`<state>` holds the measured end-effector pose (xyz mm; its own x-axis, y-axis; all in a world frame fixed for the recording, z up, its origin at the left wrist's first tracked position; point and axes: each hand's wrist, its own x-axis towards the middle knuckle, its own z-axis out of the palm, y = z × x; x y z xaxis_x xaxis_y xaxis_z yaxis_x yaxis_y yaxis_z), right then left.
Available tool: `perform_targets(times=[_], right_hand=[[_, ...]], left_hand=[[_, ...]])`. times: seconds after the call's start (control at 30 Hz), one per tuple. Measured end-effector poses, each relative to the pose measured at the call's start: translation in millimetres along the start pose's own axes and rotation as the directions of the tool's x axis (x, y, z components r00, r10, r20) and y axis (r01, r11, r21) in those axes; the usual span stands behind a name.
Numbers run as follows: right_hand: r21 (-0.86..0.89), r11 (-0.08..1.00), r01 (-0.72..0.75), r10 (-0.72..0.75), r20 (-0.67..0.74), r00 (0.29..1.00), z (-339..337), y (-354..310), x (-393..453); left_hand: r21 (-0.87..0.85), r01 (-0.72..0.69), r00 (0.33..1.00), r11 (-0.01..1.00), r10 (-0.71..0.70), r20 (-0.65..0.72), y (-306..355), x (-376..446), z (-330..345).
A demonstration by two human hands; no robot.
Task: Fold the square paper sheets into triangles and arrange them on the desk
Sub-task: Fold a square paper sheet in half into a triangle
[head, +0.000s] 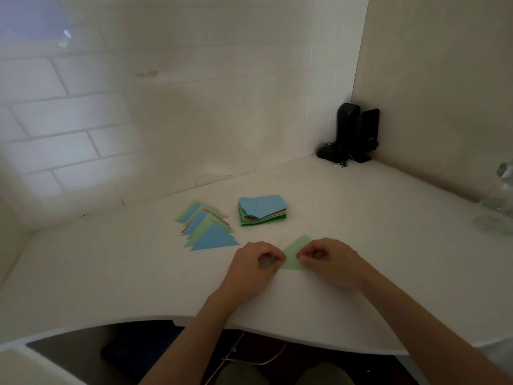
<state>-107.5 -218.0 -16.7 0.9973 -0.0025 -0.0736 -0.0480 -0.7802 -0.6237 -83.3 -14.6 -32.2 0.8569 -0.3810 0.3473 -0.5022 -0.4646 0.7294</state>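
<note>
Pinching 1 green paper [295,252], left hand [256,263], right hand [329,259].

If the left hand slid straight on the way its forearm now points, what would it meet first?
The left hand already pinches the light green paper. Beyond that, its line runs up and right toward the stack of square sheets, probably the first thing met, though depth is uncertain.

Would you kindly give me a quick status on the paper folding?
Both hands, left and right, pinching green sheet on desk. Folded triangles fanned left of square stack. Nothing in the way.
</note>
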Motion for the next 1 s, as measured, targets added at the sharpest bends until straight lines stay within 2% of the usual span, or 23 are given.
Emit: perform_targets(times=[0.13,0.2,0.3,0.47,0.53,0.7,0.87,1.0], right_hand=[[-0.162,0.986,-0.033,0.022,-0.071,0.997,6.7,-12.5,-5.9],[-0.234,0.971,-0.040,0.017,-0.101,0.995,10.2,-17.2,-9.1],[-0.261,0.965,-0.031,0.008,-0.088,0.996,11.9,-18.8,-11.1],[-0.201,0.979,0.034,-0.022,0.058,0.998,-6.8,-19.6,-15.5],[-0.160,0.983,0.086,-0.083,0.031,0.996,-8.4,-15.1,-19.1],[-0.071,0.959,0.274,-0.282,-0.135,0.950,-3.0,4.4,-32.1],[-0.069,0.951,0.301,-0.309,-0.232,0.922,3.9,18.8,-38.3],[-0.085,0.964,0.250,-0.264,-0.348,0.900,13.6,18.2,-34.0]], left_hand=[[0.078,0.026,0.980,0.997,-0.041,0.196,3.0,-0.4,-13.3],[0.087,0.018,0.971,0.996,-0.038,0.235,7.0,-0.7,-14.2],[0.119,-0.036,0.982,0.992,0.012,0.191,12.2,-6.7,-7.7],[0.258,-0.213,0.973,0.942,0.180,0.148,13.4,-12.8,0.7],[0.292,-0.248,0.968,0.924,0.228,0.103,13.8,-13.2,3.7],[0.293,-0.210,0.978,0.933,0.204,0.053,19.6,-11.3,11.6],[0.158,-0.021,0.999,0.987,0.025,-0.022,23.0,-7.5,11.8],[0.087,0.058,0.996,0.995,-0.052,-0.071,24.4,-8.1,15.2]])
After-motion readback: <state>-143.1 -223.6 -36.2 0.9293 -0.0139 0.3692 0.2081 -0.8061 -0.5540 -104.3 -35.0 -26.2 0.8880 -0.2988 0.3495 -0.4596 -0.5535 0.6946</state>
